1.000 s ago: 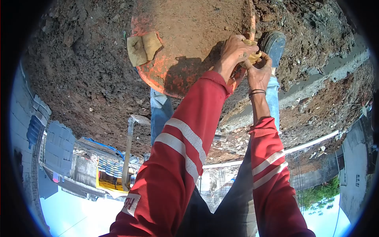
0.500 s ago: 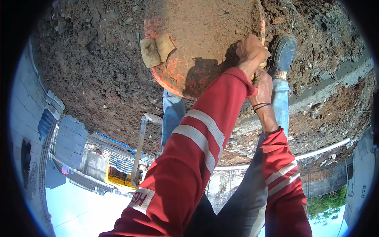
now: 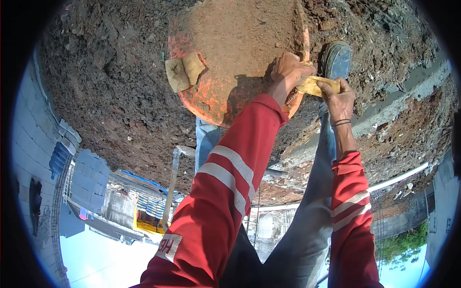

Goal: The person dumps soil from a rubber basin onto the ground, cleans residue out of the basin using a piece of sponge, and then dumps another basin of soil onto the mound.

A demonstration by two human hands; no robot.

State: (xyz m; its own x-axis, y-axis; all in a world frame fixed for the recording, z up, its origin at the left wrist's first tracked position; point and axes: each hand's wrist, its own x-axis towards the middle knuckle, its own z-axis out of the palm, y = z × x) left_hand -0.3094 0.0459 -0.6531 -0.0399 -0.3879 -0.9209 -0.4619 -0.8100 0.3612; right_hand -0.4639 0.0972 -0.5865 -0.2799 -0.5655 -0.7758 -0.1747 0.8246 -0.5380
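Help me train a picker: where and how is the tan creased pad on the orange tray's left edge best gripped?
Probably pinch the tan pad by its outer margin, from the left: that side seems to overhang the orange tray. Whether it is attached is unclear.

Churned earth (image 3: 115,96) and concrete (image 3: 379,120) show a building site.

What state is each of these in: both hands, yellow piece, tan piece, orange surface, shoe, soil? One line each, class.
Left hand: fingers curled, at the yellow piece; grip partly hidden
Right hand: closed on the yellow piece
Yellow piece: creased, spanning between the hands
Tan piece: creased, lying at the orange surface's edge
Orange surface: dirt-coated, paint worn
Shoe: dirty
Soil: rough, lumpy
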